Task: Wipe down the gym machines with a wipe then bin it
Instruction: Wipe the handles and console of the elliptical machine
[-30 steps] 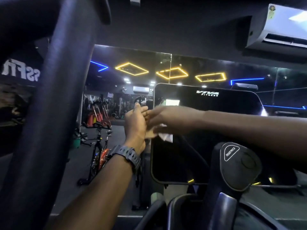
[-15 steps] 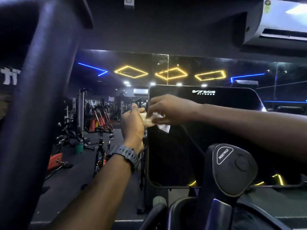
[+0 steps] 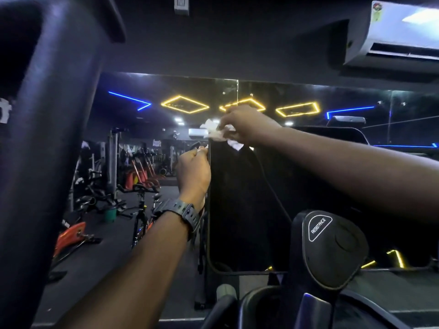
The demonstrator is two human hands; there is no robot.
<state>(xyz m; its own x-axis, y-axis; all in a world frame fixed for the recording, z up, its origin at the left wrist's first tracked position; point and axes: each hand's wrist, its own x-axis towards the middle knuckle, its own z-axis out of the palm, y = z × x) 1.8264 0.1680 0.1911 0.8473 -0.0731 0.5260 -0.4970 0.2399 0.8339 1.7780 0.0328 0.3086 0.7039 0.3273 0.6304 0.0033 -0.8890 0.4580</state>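
**Wipe held at the top corner of a dark machine panel**

Head view. A crumpled white wipe point(image 3: 219, 134) is seen just above the middle of the frame, pinched in the curled fingers of the right hand point(image 3: 247, 125), whose arm reaches in from the right edge. The wipe is held at the upper left corner of a tall black panel point(image 3: 242, 210) (glossy, with rounded corners), and part of the wipe hangs down over the panel's face. Just below and left of the wipe, the left hand point(image 3: 193, 172) is raised against the panel's left edge; its fingers are curled at that edge, but whether the edge is actually gripped cannot be told from behind the hand. A dark watch point(image 3: 180, 213) is worn on the left wrist.

In the lower right of the frame, a black knob housing point(image 3: 332, 245) marked "RESISTANCE" is seen close to the camera, with curved dark handle parts below it. The left third of the frame is filled by a thick, dark padded post point(image 3: 47, 150) (blurred by its nearness).

Behind the hands, a mirrored wall point(image 3: 403, 119) is seen across the middle of the frame, with yellow diamond-shaped lights and blue strip lights showing in it. At centre left, an exercise bike point(image 3: 140, 210) and orange equipment are seen on the dark floor. A white air conditioner point(image 3: 399, 34) is mounted in the upper right corner.
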